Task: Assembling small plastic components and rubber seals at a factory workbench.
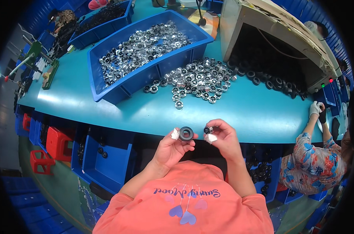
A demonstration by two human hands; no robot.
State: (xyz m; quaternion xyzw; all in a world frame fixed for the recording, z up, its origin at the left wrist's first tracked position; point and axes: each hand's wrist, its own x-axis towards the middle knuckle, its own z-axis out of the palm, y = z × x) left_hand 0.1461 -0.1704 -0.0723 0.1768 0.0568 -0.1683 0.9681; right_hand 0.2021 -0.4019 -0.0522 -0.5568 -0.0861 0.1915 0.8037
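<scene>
Just off the front edge of the table, my left hand (167, 151) grips a black rubber ring (186, 139) that looks like a small toy tyre, its hole facing up. To its right, my right hand (226, 141) pinches a small wheel hub (207, 130), black with shiny chrome, between thumb and fingers. The two parts are a short way apart. White wrapping covers a fingertip on each hand. Ahead on the turquoise table (106, 113) lies a loose heap of chrome hubs (200, 80).
Behind the heap, a tilted blue bin (126, 90) holds many more hubs. Black tyres (278, 84) spill from a boxy metal cabinet (233, 19) at right. A green hand press (35, 50) stands at far left. A co-worker's gloved hand (314, 109) is at right. Blue trays (106, 171) sit below.
</scene>
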